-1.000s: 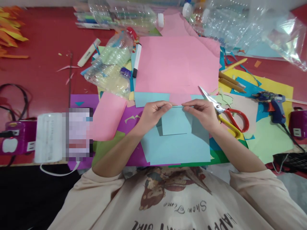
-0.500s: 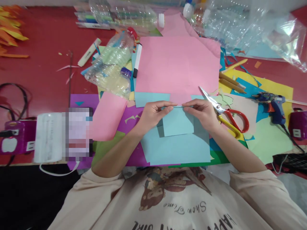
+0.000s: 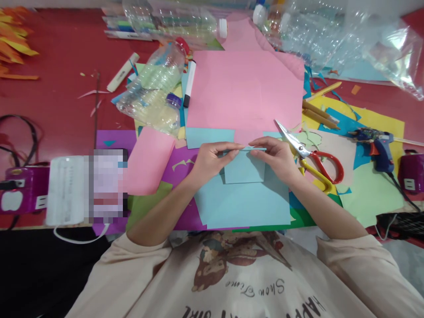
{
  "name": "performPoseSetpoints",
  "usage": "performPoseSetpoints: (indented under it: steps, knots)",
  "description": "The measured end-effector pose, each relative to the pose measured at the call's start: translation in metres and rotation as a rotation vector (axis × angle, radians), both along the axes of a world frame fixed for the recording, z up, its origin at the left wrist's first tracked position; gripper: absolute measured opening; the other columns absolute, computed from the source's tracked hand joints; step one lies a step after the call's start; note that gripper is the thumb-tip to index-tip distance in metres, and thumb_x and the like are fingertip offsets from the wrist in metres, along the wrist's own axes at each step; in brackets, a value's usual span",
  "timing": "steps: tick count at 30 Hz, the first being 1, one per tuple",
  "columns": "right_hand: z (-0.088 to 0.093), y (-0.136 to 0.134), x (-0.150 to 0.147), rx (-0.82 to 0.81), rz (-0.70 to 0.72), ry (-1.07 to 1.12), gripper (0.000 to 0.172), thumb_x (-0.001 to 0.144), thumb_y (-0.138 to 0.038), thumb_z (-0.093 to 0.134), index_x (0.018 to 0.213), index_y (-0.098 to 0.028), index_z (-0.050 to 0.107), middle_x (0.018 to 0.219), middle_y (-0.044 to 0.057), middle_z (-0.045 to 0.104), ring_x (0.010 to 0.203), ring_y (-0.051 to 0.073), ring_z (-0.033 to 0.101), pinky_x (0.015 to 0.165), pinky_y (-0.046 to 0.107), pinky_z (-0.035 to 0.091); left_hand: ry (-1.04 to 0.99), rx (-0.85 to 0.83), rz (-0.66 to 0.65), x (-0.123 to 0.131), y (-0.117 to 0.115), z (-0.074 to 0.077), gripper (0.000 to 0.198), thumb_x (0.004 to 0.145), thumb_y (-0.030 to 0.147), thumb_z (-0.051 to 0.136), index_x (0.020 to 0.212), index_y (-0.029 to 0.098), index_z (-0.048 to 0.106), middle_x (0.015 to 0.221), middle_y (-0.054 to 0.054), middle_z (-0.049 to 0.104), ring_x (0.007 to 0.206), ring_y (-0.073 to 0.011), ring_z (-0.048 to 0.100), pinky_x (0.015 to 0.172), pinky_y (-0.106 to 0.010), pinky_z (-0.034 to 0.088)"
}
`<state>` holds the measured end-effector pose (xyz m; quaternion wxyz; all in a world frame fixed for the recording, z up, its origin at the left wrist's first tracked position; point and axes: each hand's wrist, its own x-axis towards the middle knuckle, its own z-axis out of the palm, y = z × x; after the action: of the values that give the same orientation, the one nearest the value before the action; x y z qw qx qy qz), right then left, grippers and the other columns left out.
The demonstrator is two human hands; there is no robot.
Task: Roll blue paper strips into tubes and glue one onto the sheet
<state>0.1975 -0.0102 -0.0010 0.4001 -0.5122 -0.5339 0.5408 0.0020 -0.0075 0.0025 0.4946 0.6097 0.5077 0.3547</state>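
Near the middle of the table, between our two hands, we have the small paper, a light blue piece lying over the larger blue sheet. Its far edge is turned into a narrow strip; we cannot tell whether that is a fold or a roll.

Our left hand has thumb and forefinger nearly closed, pinching the strip near its left end. Our right hand faces it with a looser pinch, thumb on the near side and fingers on the far side, a slight gap showing and the strip between them. How hard either presses, we cannot tell.

We judge the paper very light and fairly crisp: stiff enough to hang flat, yet easily creased, and not slippery. The strip seems the best place to take hold, with fingertips set evenly towards both ends; squeezing its middle could flatten it, and uneven pressure could skew it.

Beyond the hands lies the pink sheet; the scissors rest just beside the right hand, blades partly parted.
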Motion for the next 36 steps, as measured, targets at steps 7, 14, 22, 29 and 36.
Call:
performPoseSetpoints:
  steps: [7,14,22,29,36]
  knots:
    - [0.0037,-0.0039,-0.0023,0.032,-0.007,-0.053,0.012,0.072,-0.03,0.071,0.077,-0.019,0.074,0.074,0.002,0.071,0.059,0.011,0.053,0.053,0.027,0.04,-0.046,0.013,-0.079,0.0003,0.0018,0.002,0.019,0.079,0.034,0.066,0.089,0.02,0.075,0.092,-0.004,0.076,0.086,-0.0172,0.069,0.077,-0.026,0.052]
    - [0.0024,-0.0061,-0.0033,0.044,0.004,-0.08,0.015,0.074,-0.033,0.07,0.077,-0.019,0.074,0.073,0.003,0.07,0.06,0.012,0.053,0.053,0.026,0.039,0.002,-0.009,-0.111,0.0005,0.0036,0.0016,0.03,0.08,0.047,0.064,0.086,0.019,0.073,0.086,-0.005,0.075,0.081,-0.0169,0.068,0.073,-0.025,0.05]
    - [-0.0009,-0.0067,-0.0013,0.031,-0.015,-0.108,0.02,0.075,-0.038,0.069,0.073,-0.019,0.073,0.065,0.002,0.066,0.059,0.011,0.05,0.052,0.026,0.036,-0.021,-0.001,-0.098,0.0,0.0018,0.0004,0.027,0.079,0.044,0.068,0.085,0.02,0.075,0.088,-0.005,0.076,0.084,-0.017,0.069,0.075,-0.025,0.05]
    - [-0.0006,-0.0057,-0.002,0.063,-0.034,-0.11,0.023,0.074,-0.042,0.07,0.07,-0.02,0.074,0.063,0.001,0.066,0.057,0.011,0.048,0.052,0.026,0.037,-0.022,0.001,-0.092,-0.0005,0.001,0.0008,0.028,0.079,0.046,0.067,0.086,0.02,0.075,0.09,-0.005,0.076,0.084,-0.018,0.069,0.076,-0.026,0.051]
    - [0.0028,-0.005,-0.0008,0.091,-0.013,-0.098,0.026,0.074,-0.046,0.07,0.074,-0.02,0.076,0.062,0.001,0.064,0.055,0.01,0.046,0.051,0.025,0.035,-0.022,0.006,-0.09,-0.0019,0.0033,0.0011,0.029,0.078,0.047,0.067,0.084,0.019,0.075,0.088,-0.005,0.076,0.081,-0.0175,0.069,0.072,-0.025,0.05]
